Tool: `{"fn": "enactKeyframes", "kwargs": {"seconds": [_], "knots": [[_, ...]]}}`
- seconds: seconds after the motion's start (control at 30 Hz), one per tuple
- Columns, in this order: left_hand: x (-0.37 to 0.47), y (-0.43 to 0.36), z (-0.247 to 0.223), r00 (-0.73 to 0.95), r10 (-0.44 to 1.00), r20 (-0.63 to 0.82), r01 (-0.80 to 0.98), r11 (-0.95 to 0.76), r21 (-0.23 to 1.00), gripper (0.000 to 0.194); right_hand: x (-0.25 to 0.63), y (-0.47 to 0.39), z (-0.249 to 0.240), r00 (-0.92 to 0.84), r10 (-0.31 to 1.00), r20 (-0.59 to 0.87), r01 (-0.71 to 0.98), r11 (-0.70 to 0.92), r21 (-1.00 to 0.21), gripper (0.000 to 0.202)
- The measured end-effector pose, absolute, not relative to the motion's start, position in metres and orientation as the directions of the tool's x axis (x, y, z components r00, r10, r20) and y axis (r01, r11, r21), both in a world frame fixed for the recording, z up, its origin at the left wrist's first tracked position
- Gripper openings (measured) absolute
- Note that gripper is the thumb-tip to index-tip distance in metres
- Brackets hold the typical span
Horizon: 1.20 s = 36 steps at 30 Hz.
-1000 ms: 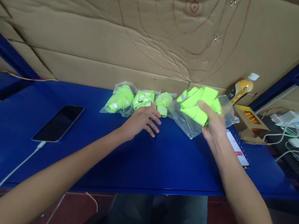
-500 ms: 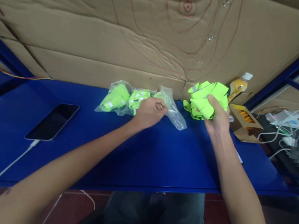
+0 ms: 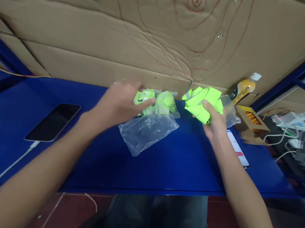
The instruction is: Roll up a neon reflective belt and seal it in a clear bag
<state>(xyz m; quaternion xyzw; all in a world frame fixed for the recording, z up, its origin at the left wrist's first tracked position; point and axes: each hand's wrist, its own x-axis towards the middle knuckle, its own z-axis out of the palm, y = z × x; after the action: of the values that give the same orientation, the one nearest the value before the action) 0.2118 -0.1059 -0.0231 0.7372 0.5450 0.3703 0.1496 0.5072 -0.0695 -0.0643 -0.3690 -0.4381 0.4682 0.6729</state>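
A folded bundle of fluorescent yellow-green reflective straps [image 3: 202, 102] is gripped in my right hand [image 3: 216, 120], thumb on top, just above the blue table [image 3: 191, 162]. My left hand [image 3: 118, 102], slightly blurred, is over the left end of a row of bagged bundles, its thumb and fingers apart; it covers most of what lies beneath it. Right of it are a bagged yellow-green bundle [image 3: 145, 96] and another bagged bundle [image 3: 166, 101]. A flat clear plastic bag [image 3: 148, 132] lies in front of these two.
A charging phone [image 3: 52, 123] lies at left, and a phone with a lit screen [image 3: 238, 148] by my right forearm. At the right stand a yellow drink bottle [image 3: 245, 88], a clear bag [image 3: 229, 111] and an open carton [image 3: 251, 124]. The cardboard wall [image 3: 94, 43] closes the back.
My left hand has opened and moved left from the right-hand bagged bundle. A clear plastic bag now lies flat in front of the row. My right hand has shifted slightly left with the straps.
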Motion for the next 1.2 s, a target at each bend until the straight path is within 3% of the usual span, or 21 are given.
{"fn": "enactKeyframes", "kwargs": {"seconds": [0.07,0.13,0.23,0.33,0.6,0.73,0.9,1.0,1.2], "knots": [[0.237,-0.124,-0.036,0.279,0.867,0.414,0.851,-0.423,0.312,0.096,0.506,-0.070,-0.065,0.179,0.952,0.247,-0.313,0.294,-0.903,0.059],[0.257,-0.136,-0.054,0.330,0.882,0.338,0.906,-0.396,0.149,0.126,0.506,-0.071,-0.065,0.185,0.952,0.245,-0.320,0.294,-0.900,0.058],[0.268,-0.139,-0.076,0.345,0.896,0.279,0.927,-0.371,0.045,0.120,0.506,-0.071,-0.066,0.176,0.957,0.232,-0.334,0.280,-0.900,0.060],[0.261,-0.133,-0.082,0.356,0.878,0.320,0.922,-0.386,0.036,0.110,0.506,-0.071,-0.067,0.129,0.964,0.232,-0.336,0.262,-0.905,0.064],[0.241,-0.116,-0.071,0.534,0.631,0.562,0.727,-0.682,0.075,0.105,0.506,-0.081,-0.061,-0.092,0.984,0.152,-0.236,0.126,-0.963,0.058],[0.242,-0.118,-0.071,0.531,0.610,0.588,0.711,-0.698,0.081,0.106,0.498,-0.089,-0.059,-0.152,0.976,0.157,-0.214,0.123,-0.969,0.059],[0.247,-0.122,-0.071,0.559,0.585,0.588,0.707,-0.707,0.030,0.119,0.489,-0.098,-0.056,-0.104,0.971,0.214,-0.195,0.191,-0.962,0.057],[0.248,-0.121,-0.074,0.543,0.599,0.589,0.735,-0.678,0.012,0.121,0.486,-0.102,-0.054,-0.131,0.972,0.195,-0.196,0.168,-0.966,0.056],[0.246,-0.118,-0.076,0.443,0.644,0.624,0.781,-0.619,0.085,0.116,0.484,-0.103,-0.057,-0.156,0.982,0.107,-0.230,0.069,-0.971,0.062]]}}
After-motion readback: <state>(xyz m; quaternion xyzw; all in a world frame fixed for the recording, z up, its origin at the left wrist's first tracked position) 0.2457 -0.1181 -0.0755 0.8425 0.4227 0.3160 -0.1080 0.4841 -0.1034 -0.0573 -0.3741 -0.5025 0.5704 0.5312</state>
